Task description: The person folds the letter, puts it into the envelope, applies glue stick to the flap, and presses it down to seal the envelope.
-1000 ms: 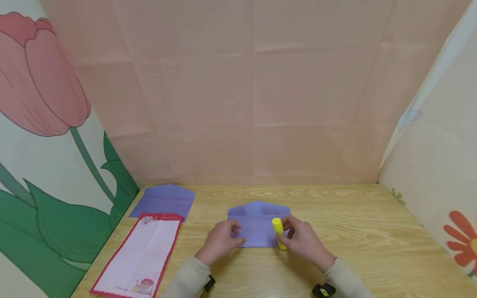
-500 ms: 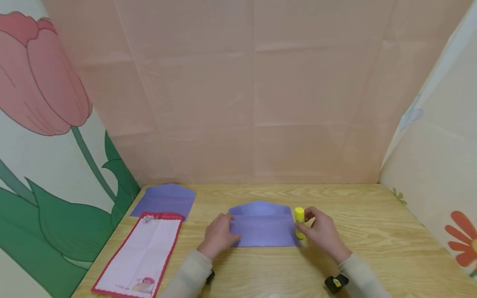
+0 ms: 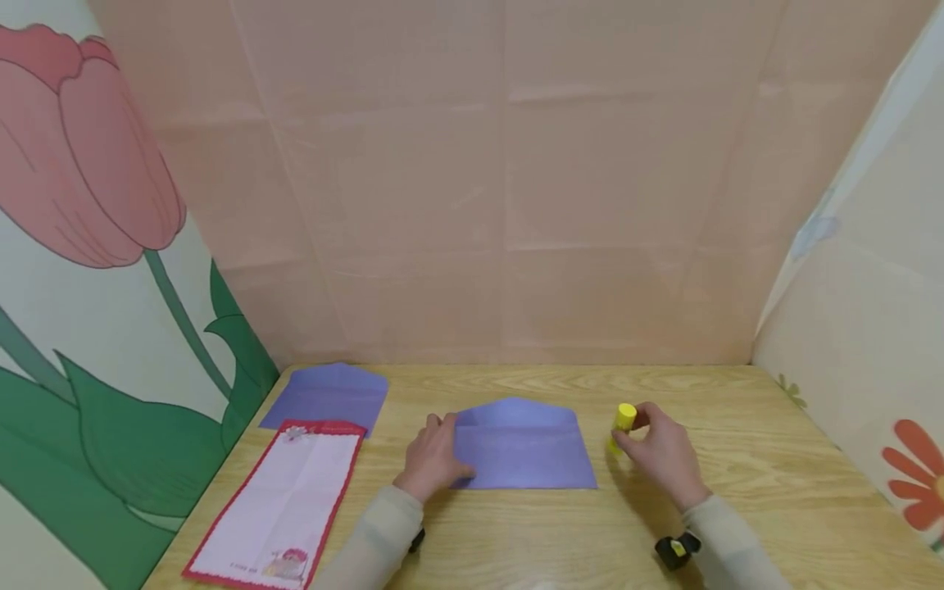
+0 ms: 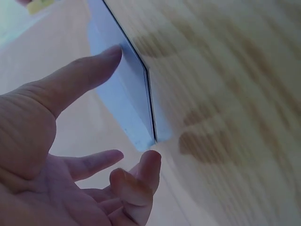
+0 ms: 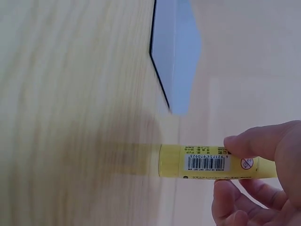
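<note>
A purple envelope (image 3: 525,459) lies flat on the table in front of me, its flap pointing away. At its left edge is my left hand (image 3: 430,459); the thumb (image 4: 106,61) rests on the envelope while the other fingers are loosely bent beside it. To the right of the envelope, my right hand (image 3: 667,459) pinches a yellow glue stick (image 3: 625,418) between thumb and fingers. The right wrist view shows a barcode label (image 5: 206,163) on its side. Its lower end is at or just above the tabletop; I cannot tell whether they touch.
A second purple envelope (image 3: 332,400) lies at the back left of the wooden table (image 3: 531,541). Overlapping it in front is a white sheet with a red border (image 3: 283,500). A pinkish covering (image 3: 501,205) hangs behind the table, with printed flower panels at both sides.
My right hand has carried the glue stick from over the envelope's right side to the table right of it. The left hand has shifted slightly left, onto the envelope's left edge.
</note>
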